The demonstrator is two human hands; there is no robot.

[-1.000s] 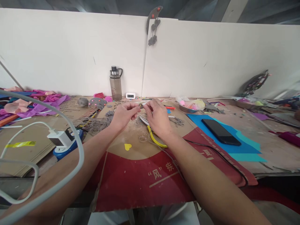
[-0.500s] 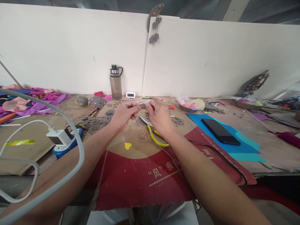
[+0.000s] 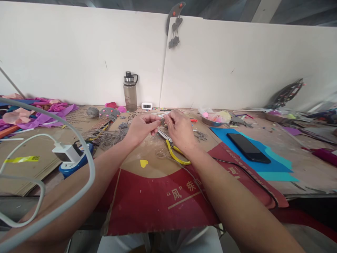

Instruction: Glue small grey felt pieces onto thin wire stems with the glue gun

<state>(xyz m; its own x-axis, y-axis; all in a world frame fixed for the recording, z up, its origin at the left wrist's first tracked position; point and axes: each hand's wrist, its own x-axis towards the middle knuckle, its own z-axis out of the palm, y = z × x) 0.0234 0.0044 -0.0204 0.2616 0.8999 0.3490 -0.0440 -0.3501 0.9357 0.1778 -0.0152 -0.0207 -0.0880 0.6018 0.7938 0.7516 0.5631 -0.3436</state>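
My left hand (image 3: 143, 129) and my right hand (image 3: 180, 129) meet over the middle of the cardboard. Both pinch a small grey piece (image 3: 162, 121) between their fingertips; its shape is too small to tell. Yellow-handled pliers (image 3: 175, 154) lie partly under my right hand, with the metal jaws showing between the hands. Nearer to me, a yellow paper heart (image 3: 144, 163) rests on the cardboard sheet (image 3: 158, 203). Left of my left hand is a tangle of grey yarn (image 3: 109, 137).
A bottle (image 3: 130, 92) and a small clock (image 3: 146, 105) stand by the white wall. At right, a phone (image 3: 247, 147) lies on blue sheets. A white cable (image 3: 91, 168) loops across the left foreground. Behind my right hand is a bowl (image 3: 212, 122).
Both hands have shifted slightly, and the fingertips are closer together around the small grey piece. The pliers and heart lie as before.
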